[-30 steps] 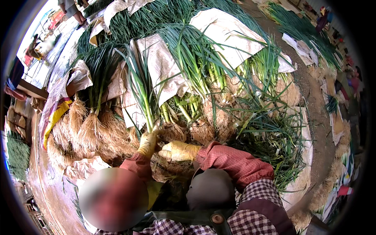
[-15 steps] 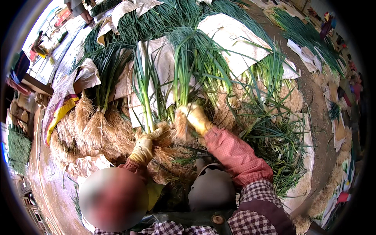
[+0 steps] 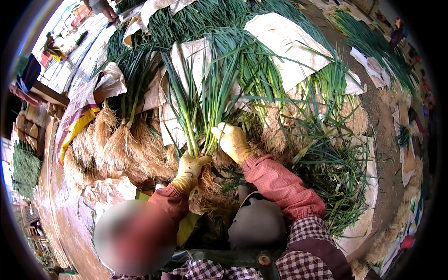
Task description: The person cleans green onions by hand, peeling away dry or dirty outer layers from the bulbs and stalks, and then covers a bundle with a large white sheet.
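In the lower middle, my left hand (image 3: pixel 188 171), in a yellowish glove, is closed around the root end of a bunch of green onions (image 3: pixel 190 126). The white-green stalks lean up and away from it in a narrow fan. Tangled brown roots (image 3: pixel 209 186) hang below and to the right of its fingers. My right hand (image 3: pixel 233 142), gloved in the same yellow, is just to the right and slightly farther off. Its fingers curl in against the right-hand stalks of this bunch; its palm side is hidden.
Rooted green onion bunches (image 3: pixel 119 142) lie at the left beside a coloured sack (image 3: pixel 77 128). More rows with a pale cloth (image 3: pixel 284 49) fill the far side. Loose green leaves (image 3: pixel 333 186) are heaped at the right. A dirt path (image 3: pixel 380 135) runs beyond them.
The right hand's green onions have come down and left, joining those in my left hand. My left hand has moved slightly right. The view has shifted a little.
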### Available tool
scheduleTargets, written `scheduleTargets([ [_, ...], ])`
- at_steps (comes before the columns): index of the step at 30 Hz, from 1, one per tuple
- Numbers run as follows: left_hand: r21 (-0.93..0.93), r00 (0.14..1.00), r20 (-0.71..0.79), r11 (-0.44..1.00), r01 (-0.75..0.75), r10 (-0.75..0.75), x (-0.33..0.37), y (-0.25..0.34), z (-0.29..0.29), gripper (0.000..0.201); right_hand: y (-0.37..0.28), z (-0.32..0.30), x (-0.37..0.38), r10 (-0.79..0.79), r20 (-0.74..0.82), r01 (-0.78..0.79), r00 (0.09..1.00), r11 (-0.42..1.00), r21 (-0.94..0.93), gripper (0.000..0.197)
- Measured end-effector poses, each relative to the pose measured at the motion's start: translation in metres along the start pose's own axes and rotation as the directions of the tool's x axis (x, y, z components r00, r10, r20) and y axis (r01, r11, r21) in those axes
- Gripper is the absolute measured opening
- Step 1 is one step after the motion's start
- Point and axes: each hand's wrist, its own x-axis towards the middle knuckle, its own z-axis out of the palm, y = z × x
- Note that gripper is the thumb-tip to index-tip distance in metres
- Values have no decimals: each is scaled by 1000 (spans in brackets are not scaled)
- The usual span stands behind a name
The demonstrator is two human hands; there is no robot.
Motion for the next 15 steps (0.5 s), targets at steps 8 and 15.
scheduleTargets([
  [8,-169,995,-65,984,59,-71,35,-12,-23,18,-76,-57,10,171,-99,-61,980,741,669,24],
  [15,-521,935,350,819,241,-53,-55,47,18,19,-58,-170,-3,275,11,-267,962,922,282,15],
])
